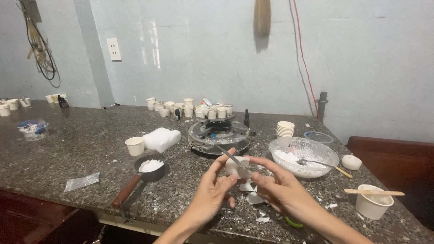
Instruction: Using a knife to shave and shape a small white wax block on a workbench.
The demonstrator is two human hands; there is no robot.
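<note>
Down at the near edge of the speckled stone counter (68,153), both hands work just above the front lip, with bare counter stretching off to the left and a dark wooden bench (398,158) close on the right. Behind them, a round black burner (218,135) sits mid-counter, and a cluster of small white cups (190,108) stands by the pale wall. A small black pan (150,167) with a brown handle holds white flakes; beside it sit an empty paper cup (134,146) and a white wax block (161,138). To the right, a clear glass bowl (304,156) holds white flakes and a spoon, a stack of paper cups (285,129) stands behind it, and a white tub (373,202) near the right corner carries a wooden stick across its rim. White scraps (253,196) litter the counter under the hands. The left hand (210,196) has its fingers curled around a small white candle piece (234,166), thumb and forefinger pinching it from the left. The right hand (282,187) grips a thin metal blade (233,158), fingers closed tight on its handle, the blade lying across the top of the piece.
</note>
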